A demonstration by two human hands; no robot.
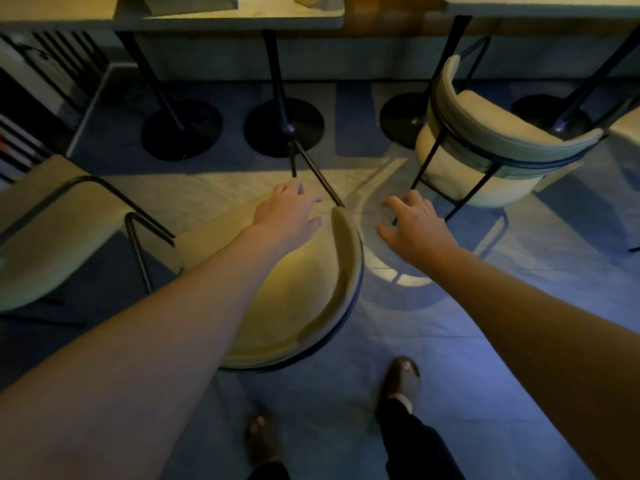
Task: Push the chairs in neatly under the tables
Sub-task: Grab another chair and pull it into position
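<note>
A cream padded chair [304, 292] with a curved backrest and black metal legs stands right below me, out from the table [242, 19]. My left hand [287, 213] hovers over its seat with fingers spread, holding nothing. My right hand [412, 223] is open above the floor, just right of the backrest's end. A second cream chair [485, 147] stands at the right, partly under another table [540, 5]. A third cream chair [52, 230] is at the left.
Black round pedestal bases [183, 129] [284, 126] [401, 119] stand on the tiled floor under the tables. A dark shelf unit [31, 98] is at the far left. My feet [398, 379] are behind the near chair.
</note>
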